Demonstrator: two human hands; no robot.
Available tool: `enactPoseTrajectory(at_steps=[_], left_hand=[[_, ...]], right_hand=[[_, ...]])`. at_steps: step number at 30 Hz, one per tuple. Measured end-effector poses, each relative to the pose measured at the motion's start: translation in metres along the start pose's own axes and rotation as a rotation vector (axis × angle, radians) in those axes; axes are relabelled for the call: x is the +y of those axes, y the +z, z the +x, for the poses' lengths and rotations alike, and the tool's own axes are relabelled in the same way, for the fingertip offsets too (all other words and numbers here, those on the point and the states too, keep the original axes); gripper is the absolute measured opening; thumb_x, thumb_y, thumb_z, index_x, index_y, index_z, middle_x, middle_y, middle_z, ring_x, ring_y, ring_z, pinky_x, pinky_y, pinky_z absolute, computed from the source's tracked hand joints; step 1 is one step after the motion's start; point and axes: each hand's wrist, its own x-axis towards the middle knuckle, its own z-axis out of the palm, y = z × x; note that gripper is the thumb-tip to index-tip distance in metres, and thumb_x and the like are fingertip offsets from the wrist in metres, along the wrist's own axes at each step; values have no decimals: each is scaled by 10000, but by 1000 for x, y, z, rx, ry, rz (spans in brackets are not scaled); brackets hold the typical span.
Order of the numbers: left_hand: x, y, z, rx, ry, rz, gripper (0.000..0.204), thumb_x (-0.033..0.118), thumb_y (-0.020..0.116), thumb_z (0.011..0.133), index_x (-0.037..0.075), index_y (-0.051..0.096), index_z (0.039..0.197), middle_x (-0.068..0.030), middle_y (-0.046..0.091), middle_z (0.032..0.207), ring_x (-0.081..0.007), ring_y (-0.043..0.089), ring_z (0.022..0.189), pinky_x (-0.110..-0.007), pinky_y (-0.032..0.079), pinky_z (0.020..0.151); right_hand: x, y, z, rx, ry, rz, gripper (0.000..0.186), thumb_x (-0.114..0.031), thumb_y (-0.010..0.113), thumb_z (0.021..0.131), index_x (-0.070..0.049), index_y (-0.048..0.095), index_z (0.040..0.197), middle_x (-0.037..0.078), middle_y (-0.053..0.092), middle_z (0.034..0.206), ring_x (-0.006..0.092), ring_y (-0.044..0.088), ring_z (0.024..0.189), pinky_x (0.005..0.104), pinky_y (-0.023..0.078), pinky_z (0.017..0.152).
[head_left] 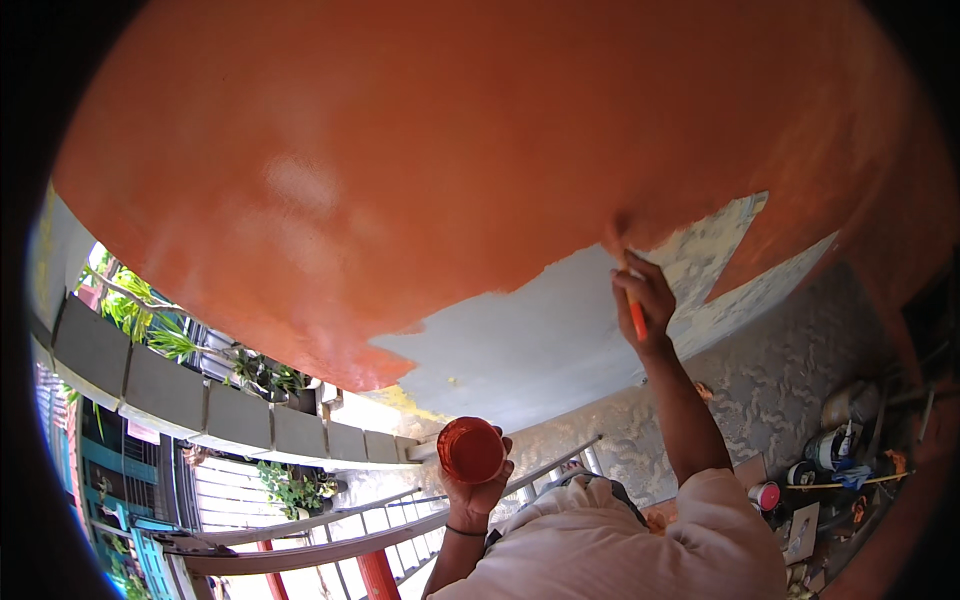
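Note:
My right hand (645, 295) is raised to the wall, its fingers closed round the orange handle of a paintbrush (637, 318). The brush's bristles touch the wall at the lower border of the orange-red paint (450, 170); their tip looks blurred. Below that border lies a grey-white unpainted patch (520, 335), with a mottled yellowish part towards the right. Low in front of my body, my left hand (480, 495) grips a round cup of orange-red paint (471, 450), its mouth facing up. Part of the left hand's fingers is hidden behind the cup.
A ladder (320, 535) with metal rungs stands by my body. Paint tins (766, 496), rags (852, 476) and other clutter lie on the floor at the lower right. To the left runs a grey block ledge (165, 385), with potted plants (290, 490) beyond it.

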Motion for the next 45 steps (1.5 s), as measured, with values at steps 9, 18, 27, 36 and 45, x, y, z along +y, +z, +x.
enactPoseTrajectory(at_steps=[9, 18, 27, 36, 45], left_hand=[[2, -1, -6, 3, 39, 18, 651, 556, 735, 946, 134, 652, 1434, -208, 662, 1409, -411, 607, 1297, -521, 632, 905], [1, -4, -5, 32, 38, 4, 658, 580, 679, 969, 129, 634, 1446, -211, 661, 1394, -428, 599, 1299, -541, 630, 885], [3, -3, -15, 13, 51, -15, 654, 606, 653, 1002, 138, 619, 1458, -193, 662, 1418, -448, 608, 1316, -591, 611, 912], [0, 6, -7, -6, 88, -35, 580, 538, 632, 1014, 124, 652, 1419, -202, 643, 1405, -393, 598, 1272, -555, 625, 913], [9, 11, -6, 137, 128, 34, 577, 605, 642, 1044, 196, 623, 1450, -118, 642, 1473, -347, 651, 1305, -576, 599, 963]], right_hand=[[101, -67, 18, 355, 420, 258, 159, 91, 695, 993, 11, 720, 1129, 124, 740, 1229, 213, 711, 1135, 361, 600, 992], [-13, 38, 7, 168, 24, -162, 355, 60, 849, 849, -136, 784, 1138, 160, 691, 1199, 311, 720, 1058, 383, 605, 853], [-48, 11, 116, -356, -148, 353, 196, 72, 814, 856, -71, 728, 960, 103, 754, 1039, 250, 754, 933, 357, 603, 690], [-34, -10, 147, 1, -404, -186, 272, 76, 745, 841, -74, 759, 1068, 173, 720, 1164, 347, 736, 1044, 418, 634, 836], [-103, 38, 160, -538, -362, 331, 139, 33, 759, 897, -66, 719, 987, 156, 745, 1103, 318, 744, 938, 398, 607, 765]])
